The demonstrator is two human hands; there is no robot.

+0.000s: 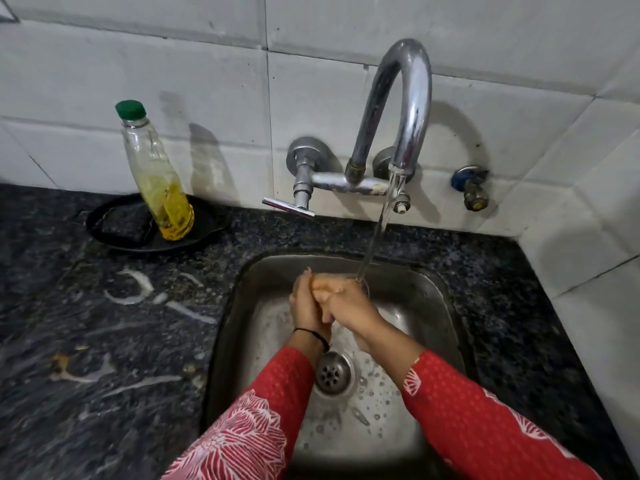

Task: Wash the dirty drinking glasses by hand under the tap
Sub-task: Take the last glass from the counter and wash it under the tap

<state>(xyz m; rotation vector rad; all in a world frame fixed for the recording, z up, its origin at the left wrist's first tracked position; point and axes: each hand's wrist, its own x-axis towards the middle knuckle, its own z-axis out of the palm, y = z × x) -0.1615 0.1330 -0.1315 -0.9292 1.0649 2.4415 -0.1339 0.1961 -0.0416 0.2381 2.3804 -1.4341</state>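
A: Where's the glass? The square steel sink basin [415, 299] looks bare.
B: None visible. The curved chrome tap [405, 98] runs onto the right hand [349, 306], pressed against the left hand [306, 306], both loosely curled, gripping only each other.

My sleeves [485, 420] are red with tiny dots — big white leaf-like prints run over them (pinker on the left) — and a thin black thread [313, 334] circles my left wrist.
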